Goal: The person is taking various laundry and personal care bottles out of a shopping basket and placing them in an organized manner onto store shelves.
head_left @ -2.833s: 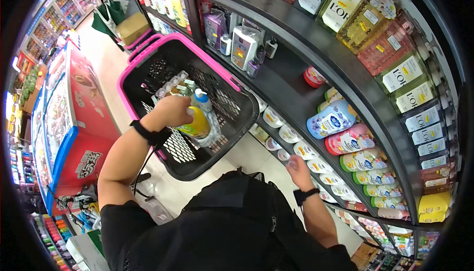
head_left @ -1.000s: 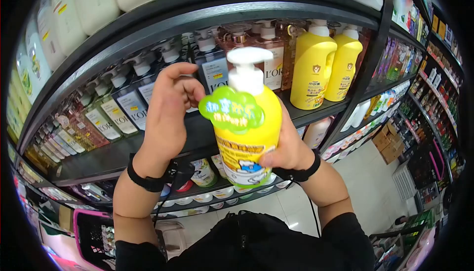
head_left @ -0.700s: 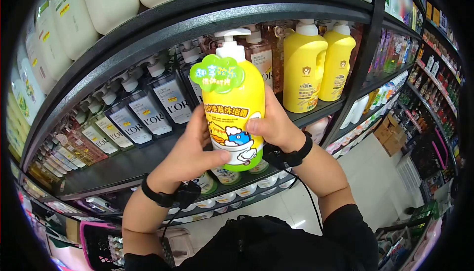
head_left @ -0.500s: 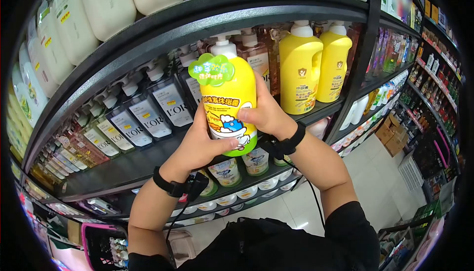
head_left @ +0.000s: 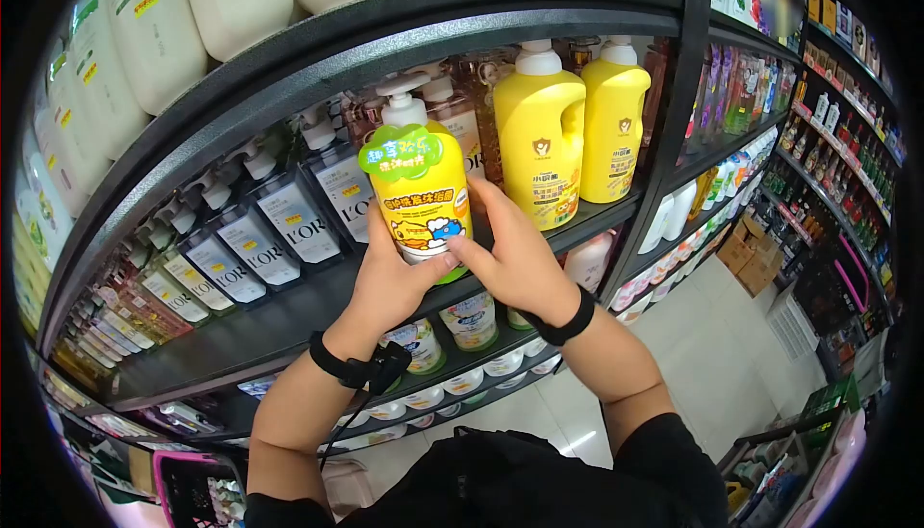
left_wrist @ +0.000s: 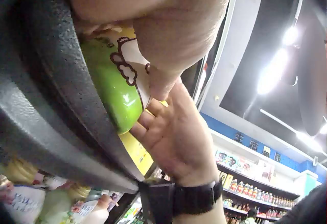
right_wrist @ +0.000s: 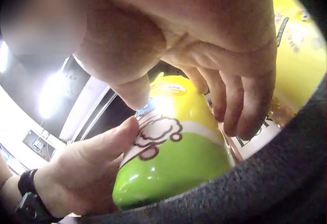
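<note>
A yellow pump bottle of children's shampoo and body wash (head_left: 423,203) stands between both hands in front of the middle shelf, leaning slightly. It has a white pump, a green cloud-shaped tag (head_left: 399,151) and a cartoon duck print. The left hand (head_left: 387,283) grips its lower left side, thumb across the front. On the other side the right hand (head_left: 510,257) holds it, thumb near the left thumb. In the left wrist view the bottle's green base (left_wrist: 120,89) shows close to the shelf's dark edge; the right wrist view shows the base (right_wrist: 173,170) between both hands.
Two yellow bottles with handles (head_left: 541,143) stand right of the held bottle. Several dark pump bottles (head_left: 294,220) line the shelf at left. A curved black shelf edge (head_left: 385,37) runs above. A pink-rimmed black basket (head_left: 164,480) is at lower left.
The left hand gripped the yellow bottle in the basket earlier. Later the right hand held it, then the left hand joined. Since then the bottle has moved closer to the shelf.
</note>
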`<state>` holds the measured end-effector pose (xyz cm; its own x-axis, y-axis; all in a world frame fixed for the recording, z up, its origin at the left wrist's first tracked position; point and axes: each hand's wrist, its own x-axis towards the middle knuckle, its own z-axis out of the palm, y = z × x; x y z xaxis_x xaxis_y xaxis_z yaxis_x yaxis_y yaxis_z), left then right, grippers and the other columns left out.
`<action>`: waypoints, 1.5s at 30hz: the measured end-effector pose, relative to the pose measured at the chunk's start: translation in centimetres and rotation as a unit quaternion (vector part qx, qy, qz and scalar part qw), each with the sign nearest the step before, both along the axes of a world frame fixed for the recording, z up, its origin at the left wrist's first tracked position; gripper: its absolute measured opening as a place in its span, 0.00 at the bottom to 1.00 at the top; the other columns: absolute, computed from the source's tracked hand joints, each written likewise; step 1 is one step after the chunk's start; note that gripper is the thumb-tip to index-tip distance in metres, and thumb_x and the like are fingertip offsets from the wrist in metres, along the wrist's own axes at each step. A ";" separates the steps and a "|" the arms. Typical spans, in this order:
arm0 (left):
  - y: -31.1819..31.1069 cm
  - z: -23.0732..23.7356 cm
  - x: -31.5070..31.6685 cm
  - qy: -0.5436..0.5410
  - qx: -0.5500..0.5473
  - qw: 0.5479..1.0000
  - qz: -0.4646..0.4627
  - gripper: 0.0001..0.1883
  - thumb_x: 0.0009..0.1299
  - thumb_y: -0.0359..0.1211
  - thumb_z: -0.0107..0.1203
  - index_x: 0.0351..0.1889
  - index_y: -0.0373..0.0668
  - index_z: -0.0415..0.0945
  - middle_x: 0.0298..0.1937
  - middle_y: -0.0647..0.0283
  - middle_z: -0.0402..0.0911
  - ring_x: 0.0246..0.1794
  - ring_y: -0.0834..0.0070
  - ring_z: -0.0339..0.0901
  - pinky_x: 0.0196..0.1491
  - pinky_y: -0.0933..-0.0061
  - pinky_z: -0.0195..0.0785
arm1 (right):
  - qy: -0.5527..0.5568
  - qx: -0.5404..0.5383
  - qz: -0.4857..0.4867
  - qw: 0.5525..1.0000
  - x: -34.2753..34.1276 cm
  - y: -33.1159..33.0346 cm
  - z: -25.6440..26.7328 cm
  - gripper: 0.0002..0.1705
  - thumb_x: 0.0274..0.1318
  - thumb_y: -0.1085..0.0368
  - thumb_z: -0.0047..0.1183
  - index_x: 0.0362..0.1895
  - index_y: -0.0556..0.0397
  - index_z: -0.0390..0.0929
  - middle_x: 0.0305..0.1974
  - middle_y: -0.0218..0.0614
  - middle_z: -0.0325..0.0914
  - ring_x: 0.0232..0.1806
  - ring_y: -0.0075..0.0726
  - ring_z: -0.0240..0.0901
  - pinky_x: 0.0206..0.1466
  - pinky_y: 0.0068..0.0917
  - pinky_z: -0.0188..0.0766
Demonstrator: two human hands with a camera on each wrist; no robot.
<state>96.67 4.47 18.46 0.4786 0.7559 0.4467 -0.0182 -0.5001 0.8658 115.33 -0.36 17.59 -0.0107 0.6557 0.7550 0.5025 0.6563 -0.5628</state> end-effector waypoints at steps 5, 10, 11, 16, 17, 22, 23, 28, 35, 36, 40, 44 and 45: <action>-0.4 -0.2 1.7 0.011 -0.006 1.000 0.028 0.50 0.61 0.29 0.70 0.73 0.36 0.41 0.62 0.51 0.73 0.61 0.65 0.76 0.62 0.64 0.70 | -0.017 0.018 -0.124 0.992 0.2 -1.8 -2.2 0.27 0.60 0.65 0.57 0.61 0.62 0.68 0.52 0.57 0.75 0.54 0.63 0.73 0.57 0.46 0.71; 0.0 -0.8 3.0 0.018 0.004 0.998 0.055 0.52 0.61 0.30 0.70 0.73 0.35 0.40 0.61 0.49 0.75 0.59 0.62 0.78 0.61 0.64 0.71 | -0.042 0.076 -0.155 0.984 0.6 -1.1 -4.4 0.28 0.52 0.69 0.61 0.58 0.60 0.71 0.53 0.54 0.75 0.53 0.62 0.74 0.56 0.47 0.71; 0.1 -1.1 3.2 0.018 0.000 0.998 0.058 0.52 0.60 0.30 0.70 0.73 0.34 0.40 0.60 0.49 0.75 0.59 0.61 0.78 0.61 0.63 0.71 | -0.049 0.095 -0.156 0.982 0.7 -1.1 -4.7 0.28 0.51 0.69 0.61 0.58 0.59 0.71 0.54 0.54 0.75 0.54 0.62 0.74 0.57 0.47 0.71; 0.2 -1.0 3.7 -0.001 0.015 0.999 0.050 0.50 0.59 0.30 0.72 0.71 0.35 0.45 0.61 0.48 0.74 0.60 0.59 0.77 0.61 0.62 0.70 | -0.060 0.152 -0.162 0.973 0.8 -0.8 -6.3 0.29 0.47 0.69 0.64 0.57 0.57 0.73 0.59 0.53 0.72 0.55 0.61 0.73 0.58 0.48 0.71; 0.2 -0.8 3.8 0.005 0.026 0.998 0.055 0.49 0.59 0.30 0.72 0.71 0.35 0.46 0.61 0.47 0.74 0.61 0.58 0.76 0.61 0.62 0.70 | -0.058 0.158 -0.164 0.972 0.8 -0.7 -6.5 0.30 0.47 0.69 0.64 0.57 0.57 0.73 0.59 0.53 0.72 0.55 0.61 0.73 0.58 0.48 0.71; 0.5 -0.9 4.0 0.007 0.062 0.996 0.068 0.48 0.57 0.30 0.74 0.69 0.35 0.50 0.60 0.46 0.73 0.60 0.58 0.76 0.61 0.62 0.69 | -0.063 0.164 -0.183 0.967 0.5 -0.5 -6.7 0.31 0.46 0.69 0.65 0.57 0.57 0.73 0.58 0.54 0.72 0.55 0.61 0.73 0.57 0.49 0.71; 0.4 -0.9 4.1 0.005 0.056 0.996 0.067 0.48 0.57 0.30 0.74 0.69 0.35 0.50 0.60 0.46 0.74 0.60 0.58 0.77 0.60 0.62 0.70 | -0.065 0.166 -0.184 0.967 0.5 -0.4 -6.8 0.31 0.46 0.69 0.65 0.57 0.57 0.73 0.58 0.54 0.72 0.55 0.61 0.73 0.57 0.49 0.71; 0.0 -0.5 4.1 0.027 0.037 0.995 0.089 0.49 0.57 0.32 0.74 0.69 0.34 0.50 0.58 0.47 0.77 0.58 0.58 0.78 0.59 0.63 0.71 | -0.069 0.168 -0.204 0.962 0.2 -0.3 -6.9 0.30 0.46 0.68 0.65 0.57 0.56 0.73 0.58 0.53 0.72 0.54 0.60 0.73 0.57 0.48 0.71; 0.5 -1.1 4.1 0.010 0.035 0.997 0.073 0.49 0.56 0.32 0.74 0.69 0.34 0.50 0.58 0.45 0.77 0.59 0.54 0.78 0.59 0.61 0.70 | -0.057 0.176 -0.210 0.960 0.0 0.0 -7.1 0.30 0.46 0.68 0.65 0.56 0.57 0.73 0.57 0.54 0.73 0.54 0.60 0.74 0.57 0.48 0.71; 0.7 -1.1 4.1 0.010 0.042 0.997 0.071 0.49 0.57 0.33 0.73 0.69 0.35 0.50 0.58 0.44 0.76 0.59 0.53 0.78 0.59 0.61 0.70 | -0.056 0.172 -0.218 0.959 0.0 0.1 -7.3 0.29 0.46 0.68 0.65 0.56 0.57 0.73 0.57 0.54 0.74 0.54 0.60 0.74 0.57 0.48 0.70; 0.0 -0.5 3.5 0.039 0.060 0.994 0.083 0.48 0.59 0.32 0.70 0.72 0.35 0.48 0.62 0.43 0.73 0.63 0.53 0.74 0.63 0.61 0.67 | -0.058 0.179 -0.239 0.953 -0.4 0.3 -7.7 0.28 0.47 0.67 0.64 0.55 0.59 0.73 0.56 0.54 0.75 0.55 0.60 0.73 0.59 0.48 0.68; -1.9 -1.2 1.2 0.092 0.119 0.981 0.124 0.51 0.59 0.36 0.71 0.74 0.29 0.48 0.67 0.38 0.68 0.70 0.48 0.67 0.69 0.59 0.61 | -0.050 0.159 -0.236 0.957 -0.2 0.0 -8.0 0.27 0.50 0.69 0.62 0.56 0.60 0.72 0.57 0.53 0.74 0.57 0.58 0.72 0.59 0.45 0.69; -3.0 -1.9 0.2 0.108 0.193 0.962 0.161 0.52 0.59 0.38 0.72 0.74 0.27 0.48 0.68 0.37 0.66 0.70 0.46 0.66 0.69 0.58 0.61 | -0.043 0.155 -0.231 0.960 -0.3 -0.1 -8.0 0.27 0.51 0.70 0.62 0.57 0.60 0.72 0.58 0.53 0.73 0.57 0.57 0.72 0.58 0.43 0.69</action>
<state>96.88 1.52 16.60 0.3603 0.6781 0.6406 0.3502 -0.7348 0.5808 115.06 -0.46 9.64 0.1562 0.3503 0.9235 0.8157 0.4815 -0.3206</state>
